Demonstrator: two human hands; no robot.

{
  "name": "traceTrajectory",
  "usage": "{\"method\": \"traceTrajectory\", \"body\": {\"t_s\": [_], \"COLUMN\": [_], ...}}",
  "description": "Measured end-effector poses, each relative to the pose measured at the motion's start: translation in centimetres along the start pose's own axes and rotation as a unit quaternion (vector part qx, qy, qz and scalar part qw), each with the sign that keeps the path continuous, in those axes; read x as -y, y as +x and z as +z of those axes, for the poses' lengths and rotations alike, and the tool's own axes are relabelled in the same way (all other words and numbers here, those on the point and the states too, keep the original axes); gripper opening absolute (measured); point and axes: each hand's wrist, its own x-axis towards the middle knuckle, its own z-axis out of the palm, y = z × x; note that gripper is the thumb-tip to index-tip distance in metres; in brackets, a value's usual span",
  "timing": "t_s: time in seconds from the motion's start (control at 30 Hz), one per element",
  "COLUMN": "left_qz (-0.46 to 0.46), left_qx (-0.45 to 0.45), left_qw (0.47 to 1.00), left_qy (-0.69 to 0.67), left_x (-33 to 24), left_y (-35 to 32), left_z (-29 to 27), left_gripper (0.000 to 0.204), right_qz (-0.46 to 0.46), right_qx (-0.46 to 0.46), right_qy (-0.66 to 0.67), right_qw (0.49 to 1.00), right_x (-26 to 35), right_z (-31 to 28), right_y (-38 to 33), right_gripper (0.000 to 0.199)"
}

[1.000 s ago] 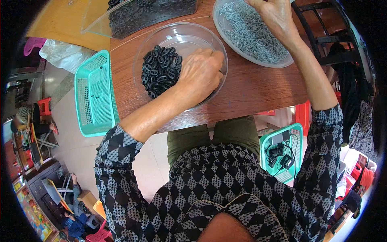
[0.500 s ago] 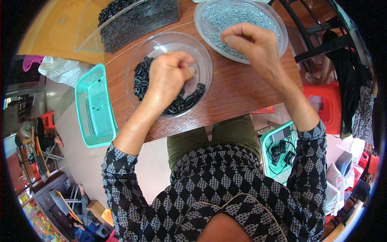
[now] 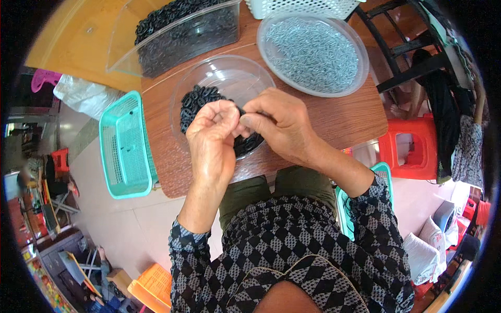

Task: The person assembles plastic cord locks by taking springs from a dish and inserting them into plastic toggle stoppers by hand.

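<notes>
Above the near side of a clear round bowl [image 3: 261, 78], my two hands meet at the fingertips. My left hand [image 3: 211, 138] is closed in a pinch on a small black plastic piece [image 3: 241, 111], mostly covered by the fingers. My right hand [image 3: 284, 125] pinches against it from the right; anything between its thumb and finger is too small to make out. Black oval ring-like pieces [image 3: 198, 101] lie heaped in the bowl's left and near parts. Beyond my right hand, a round translucent tray [image 3: 364, 57] holds many small silvery metal pins [image 3: 313, 55].
A clear bin [image 3: 209, 36] of similar black pieces stands at the table's far left, and a white perforated basket [image 3: 308, 8] behind the tray. Turquoise baskets [image 3: 125, 193] [image 3: 383, 169] flank the brown table [image 3: 339, 120]. At right are a red stool [image 3: 412, 172] and a black metal frame [image 3: 417, 68].
My right hand has come from over the pin tray, down and left, to meet my left hand. The left hand has moved down slightly and turned, with a black piece now showing at its fingertips.
</notes>
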Motion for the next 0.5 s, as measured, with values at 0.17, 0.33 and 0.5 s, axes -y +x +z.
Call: {"method": "traceTrajectory", "body": {"t_s": [0.17, 0.33, 0.5], "left_qz": [0.110, 0.139, 0.318], "left_qx": [0.036, 0.072, 0.114], "left_qw": [0.976, 0.943, 0.773], "left_qy": [0.185, 0.293, 0.537], "left_x": [-0.1, -1.3, -1.6], "left_y": [-0.9, -1.4, -1.4], "left_z": [1.0, 0.6, 1.6], "left_gripper": [0.011, 0.013, 0.020], "right_qz": [0.124, 0.179, 0.200], "right_qx": [0.063, 0.105, 0.146], "right_qy": [0.125, 0.161, 0.174], "right_qw": [0.982, 0.965, 0.953], "right_x": [0.8, 1.0, 0.0], "right_z": [-1.8, -2.6, -2.9], "right_y": [0.2, 0.7, 0.5], "right_gripper": [0.006, 0.009, 0.010]}}
